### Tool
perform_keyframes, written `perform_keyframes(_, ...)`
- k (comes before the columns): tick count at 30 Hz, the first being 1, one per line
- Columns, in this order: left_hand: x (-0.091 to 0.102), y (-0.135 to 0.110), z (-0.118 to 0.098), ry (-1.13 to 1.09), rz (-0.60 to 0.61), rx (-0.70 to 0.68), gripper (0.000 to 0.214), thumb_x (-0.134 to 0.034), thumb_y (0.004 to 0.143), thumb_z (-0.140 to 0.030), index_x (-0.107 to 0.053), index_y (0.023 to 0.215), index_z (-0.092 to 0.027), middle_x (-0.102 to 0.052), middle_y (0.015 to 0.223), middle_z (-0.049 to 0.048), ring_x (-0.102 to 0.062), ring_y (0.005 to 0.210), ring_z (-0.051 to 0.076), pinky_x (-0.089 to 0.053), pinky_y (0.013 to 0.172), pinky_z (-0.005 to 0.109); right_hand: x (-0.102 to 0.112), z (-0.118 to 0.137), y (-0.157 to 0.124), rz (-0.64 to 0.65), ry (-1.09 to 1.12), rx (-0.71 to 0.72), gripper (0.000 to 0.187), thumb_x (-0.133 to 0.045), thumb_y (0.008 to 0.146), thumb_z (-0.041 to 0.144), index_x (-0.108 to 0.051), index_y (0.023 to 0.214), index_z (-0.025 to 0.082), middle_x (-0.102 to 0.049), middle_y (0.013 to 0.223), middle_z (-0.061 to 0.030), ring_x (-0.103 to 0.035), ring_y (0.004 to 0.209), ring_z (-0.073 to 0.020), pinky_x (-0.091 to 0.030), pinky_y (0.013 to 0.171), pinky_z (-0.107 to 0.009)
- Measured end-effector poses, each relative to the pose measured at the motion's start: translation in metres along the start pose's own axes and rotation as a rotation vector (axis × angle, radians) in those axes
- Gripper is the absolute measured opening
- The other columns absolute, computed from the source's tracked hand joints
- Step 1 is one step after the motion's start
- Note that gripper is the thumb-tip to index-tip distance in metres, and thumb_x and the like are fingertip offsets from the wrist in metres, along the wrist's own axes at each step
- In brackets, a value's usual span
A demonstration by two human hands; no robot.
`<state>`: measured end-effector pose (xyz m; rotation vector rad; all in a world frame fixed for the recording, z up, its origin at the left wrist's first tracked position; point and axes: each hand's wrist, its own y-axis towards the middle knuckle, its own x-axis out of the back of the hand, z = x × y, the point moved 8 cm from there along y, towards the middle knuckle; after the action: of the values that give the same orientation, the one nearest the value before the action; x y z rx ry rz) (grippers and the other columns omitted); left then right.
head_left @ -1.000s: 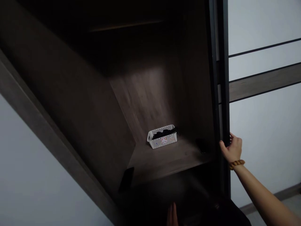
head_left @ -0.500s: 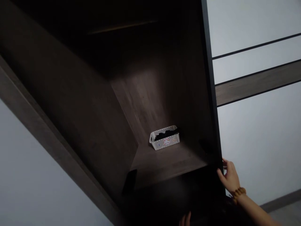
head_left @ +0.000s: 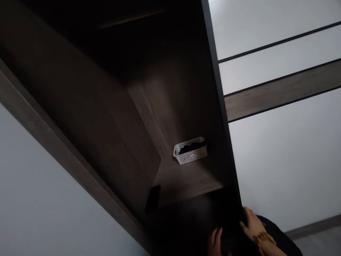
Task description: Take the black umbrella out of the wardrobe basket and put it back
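Observation:
My right hand (head_left: 253,224), with a beaded bracelet (head_left: 263,238) on its wrist, holds the dark edge of a white sliding door (head_left: 279,153). Its thumb is on the inner side of the edge. Low in the view, my left hand (head_left: 215,241) shows mostly its fingers, stretched out in front of the dark lower part of the wardrobe (head_left: 128,131). It holds nothing that I can see. Inside the wardrobe, a white perforated basket (head_left: 193,156) with black items in it stands on a wooden shelf (head_left: 183,181).
A wood-coloured strip (head_left: 279,89) crosses the door between dark lines. Along the left runs a wooden frame (head_left: 66,142) beside a pale surface (head_left: 48,185). A dark flat piece (head_left: 153,198) sits by the shelf's left front. The wardrobe's lower part is in deep shadow.
The door's edge has shifted left with my right hand on it, and the opening looks narrower. My left hand shows slightly higher. The view has also shifted a little.

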<state>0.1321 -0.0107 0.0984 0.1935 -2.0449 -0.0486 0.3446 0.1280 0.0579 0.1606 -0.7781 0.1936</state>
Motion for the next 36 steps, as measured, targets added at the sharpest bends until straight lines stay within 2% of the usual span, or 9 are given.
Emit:
perform_keyframes(6,-0.030,0.029,-0.059,0.216,-0.152,-0.340,0.086,-0.060,0.074,-0.025,-0.038,0.157,-0.025,-0.032,0.162,0.0047,-0.039,0.147,0.031,-0.041,0.117,0.043,0.014,0.015,0.003,0.068,-0.075,0.093,0.068,-0.053,0.078,0.020,-0.043,0.144,0.016,-0.052,0.142,-0.0165,-0.059,0.122,-0.0281,-0.044,0.107,-0.040)
perform_keyframes(10,-0.044,0.049,-0.092,0.321,-0.124,-0.527,0.088,-0.055,0.079,-0.020,-0.024,0.161,-0.022,-0.023,0.164,0.0046,-0.032,0.150,0.027,-0.035,0.122,0.044,0.011,0.009,0.011,0.124,-0.065,0.127,0.076,-0.055,0.074,0.019,-0.042,0.149,0.018,-0.050,0.144,-0.0151,-0.057,0.126,-0.0275,-0.043,0.108,-0.038)
perform_keyframes(17,-0.042,0.068,-0.076,0.299,-0.156,-0.234,0.092,-0.057,0.073,-0.020,-0.026,0.161,-0.019,-0.022,0.164,0.0036,-0.032,0.150,0.027,-0.034,0.122,0.041,0.016,0.000,0.010,0.109,-0.092,0.189,0.089,-0.055,0.069,0.019,-0.036,0.156,0.024,-0.044,0.150,-0.0131,-0.052,0.133,-0.0287,-0.043,0.110,-0.039)
perform_keyframes(19,-0.049,0.065,-0.077,0.303,-0.221,-0.260,0.087,-0.057,0.075,-0.021,-0.033,0.158,-0.025,-0.034,0.160,0.0015,-0.041,0.146,0.028,-0.038,0.119,0.042,0.019,0.002,0.009,0.096,-0.083,0.220,0.090,-0.052,0.071,0.020,-0.033,0.158,0.025,-0.044,0.150,-0.0121,-0.050,0.135,-0.0282,-0.042,0.112,-0.040)
perform_keyframes(22,-0.055,0.056,-0.096,0.346,-0.307,-0.426,0.080,-0.054,0.081,-0.025,-0.032,0.158,-0.027,-0.042,0.156,0.0016,-0.045,0.142,0.028,-0.040,0.117,0.041,0.015,0.009,0.006,0.080,-0.108,0.268,0.096,-0.052,0.069,0.020,-0.027,0.161,0.027,-0.043,0.152,-0.0114,-0.044,0.140,-0.0300,-0.040,0.113,-0.044)
perform_keyframes(24,-0.054,0.054,-0.110,0.384,-0.280,-0.497,0.083,-0.052,0.083,-0.026,-0.024,0.161,-0.020,-0.034,0.161,0.0039,-0.038,0.147,0.027,-0.036,0.119,0.040,0.007,0.011,0.005,0.088,-0.174,0.230,0.098,-0.054,0.066,0.018,-0.029,0.161,0.030,-0.043,0.153,-0.0114,-0.044,0.140,-0.0324,-0.043,0.111,-0.046)
perform_keyframes(29,-0.045,0.065,-0.126,0.450,-0.173,-0.465,0.093,-0.050,0.077,-0.016,-0.010,0.162,-0.015,-0.019,0.165,0.0044,-0.029,0.152,0.025,-0.032,0.123,0.041,-0.004,0.013,0.003,0.142,-0.248,0.198,0.093,-0.054,0.066,0.012,-0.040,0.156,0.029,-0.043,0.154,-0.0131,-0.045,0.139,-0.0332,-0.042,0.112,-0.046)
perform_keyframes(32,-0.048,0.068,-0.126,0.488,-0.246,-0.416,0.097,-0.049,0.075,-0.012,-0.007,0.162,-0.016,-0.023,0.164,0.0065,-0.034,0.149,0.026,-0.035,0.121,0.049,0.013,0.014,0.001,0.073,-0.198,0.273,0.101,-0.053,0.065,0.012,-0.026,0.162,0.022,-0.039,0.155,-0.0167,-0.040,0.143,-0.0327,-0.038,0.116,-0.046)
perform_keyframes(36,-0.058,0.065,-0.124,0.445,-0.282,-0.322,0.097,-0.052,0.075,-0.014,-0.010,0.162,-0.015,-0.023,0.164,0.0101,-0.032,0.150,0.029,-0.032,0.122,0.056,0.068,0.013,-0.004,-0.238,-0.088,0.318,0.101,-0.050,0.074,0.015,-0.005,0.164,0.023,-0.024,0.161,-0.0174,-0.033,0.146,-0.0351,-0.039,0.115,-0.049)
